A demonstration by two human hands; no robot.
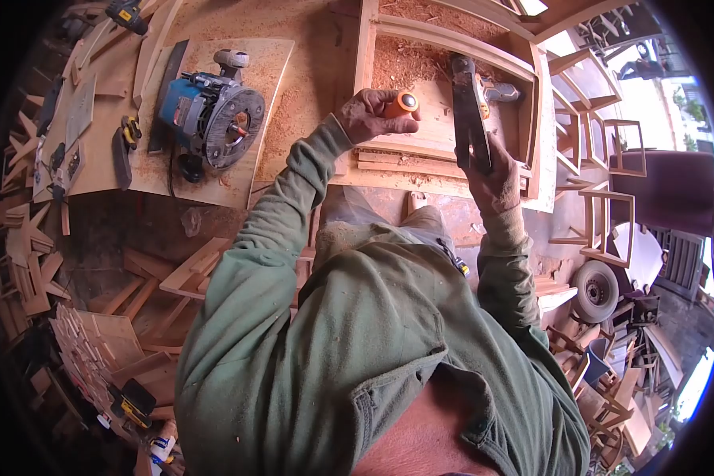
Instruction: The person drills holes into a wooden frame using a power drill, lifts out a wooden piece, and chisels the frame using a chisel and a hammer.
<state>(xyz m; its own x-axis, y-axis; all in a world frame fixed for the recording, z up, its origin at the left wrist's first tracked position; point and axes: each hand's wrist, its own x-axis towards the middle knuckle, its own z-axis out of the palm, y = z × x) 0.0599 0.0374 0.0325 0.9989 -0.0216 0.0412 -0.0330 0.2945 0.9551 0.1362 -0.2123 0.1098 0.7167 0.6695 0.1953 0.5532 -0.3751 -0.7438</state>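
Note:
My left hand (373,117) is closed around a small orange canister (405,104) whose pale round end faces up. My right hand (496,176) grips the near end of what looks like a nail gun (470,111), long and black with grey and orange parts on its right side. The tool points away from me, over an open wooden frame (452,33) that lies on the workbench (313,47). Both hands are above the bench's near edge, apart from each other. Below the left hand lie wooden strips (412,163).
A blue router (206,111) rests on a board to the left, base plate showing. Clamps (127,135) and a yellow-black power tool (127,14) lie farther left. Shavings cover the bench. Wooden chair frames (607,222) and a tyre (595,291) stand at right; wood offcuts (95,349) are piled at left.

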